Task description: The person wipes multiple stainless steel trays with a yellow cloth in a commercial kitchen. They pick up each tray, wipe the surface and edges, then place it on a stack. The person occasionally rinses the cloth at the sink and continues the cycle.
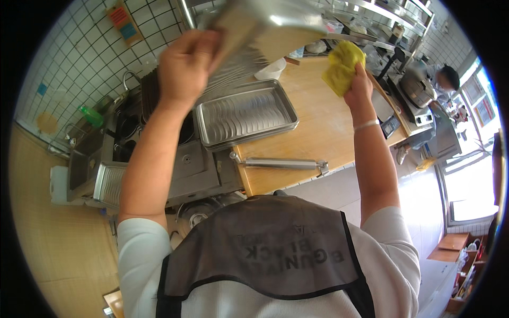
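Note:
My left hand (187, 69) grips the edge of a metal tray (296, 20), held tilted above the back of the table; it is blurred and partly cut off by the top of the view. In my right hand (359, 88) is a crumpled yellow cloth (342, 65), held over the table's right side, apart from the tray. Below and between my arms lies a stack of rectangular metal trays (248, 113) with a wavy, ridged inside. A white bowl (272, 70) stands just behind it. Nearer me, a stainless steel cylindrical tool (280, 163) lies along the wooden tabletop (318, 127).
To the left are a cooker with round wells (127, 123), a sink (81, 165), a green bottle (92, 116) and another ridged tray (108, 183). At right, a person (447, 77) is beside a metal pot (417, 89). A laden shelf (370, 41) runs along the back.

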A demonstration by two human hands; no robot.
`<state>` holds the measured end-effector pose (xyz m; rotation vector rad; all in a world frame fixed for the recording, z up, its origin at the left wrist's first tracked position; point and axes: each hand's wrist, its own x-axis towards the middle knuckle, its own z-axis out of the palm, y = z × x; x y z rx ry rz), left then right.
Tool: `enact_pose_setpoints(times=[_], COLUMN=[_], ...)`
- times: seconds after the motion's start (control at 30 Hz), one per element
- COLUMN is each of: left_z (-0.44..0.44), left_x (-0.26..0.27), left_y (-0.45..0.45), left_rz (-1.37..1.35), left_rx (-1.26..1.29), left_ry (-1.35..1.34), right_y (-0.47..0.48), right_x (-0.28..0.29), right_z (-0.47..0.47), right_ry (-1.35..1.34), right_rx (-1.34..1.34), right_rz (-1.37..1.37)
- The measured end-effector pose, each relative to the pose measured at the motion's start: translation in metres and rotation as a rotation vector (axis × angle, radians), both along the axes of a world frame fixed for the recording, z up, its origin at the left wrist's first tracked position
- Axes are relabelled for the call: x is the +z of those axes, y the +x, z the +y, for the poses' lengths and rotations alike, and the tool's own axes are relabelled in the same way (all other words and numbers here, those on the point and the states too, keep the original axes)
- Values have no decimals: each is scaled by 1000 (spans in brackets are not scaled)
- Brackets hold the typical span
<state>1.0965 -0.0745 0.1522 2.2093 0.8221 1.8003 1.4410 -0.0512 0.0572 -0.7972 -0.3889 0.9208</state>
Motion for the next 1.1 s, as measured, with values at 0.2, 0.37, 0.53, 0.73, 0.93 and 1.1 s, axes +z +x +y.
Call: enact_pose_setpoints(times=[0.2,0.37,0.53,0.73,0.93,1.1], left_z=[20,36,42,30,17,-19], left_x=[-60,-117,-178,-241,-246,-211], left_y=[52,79,94,106,103,84], left_rz=[553,665,805,966,987,653], left_rx=[270,226,286,272,97,211], left_ry=[176,256,147,-168,-501,-326], right_y=[44,86,106,93,64,18], right_x=[-63,-81,-84,-90,-96,-87], right_z=[-62,-107,-110,-82,-59,-56], right_ry=[-1,-15,-42,-90,-143,-71], right_rx=[-14,-96,-172,-32,124,435], right_rz=[127,148,131,131,98,184])
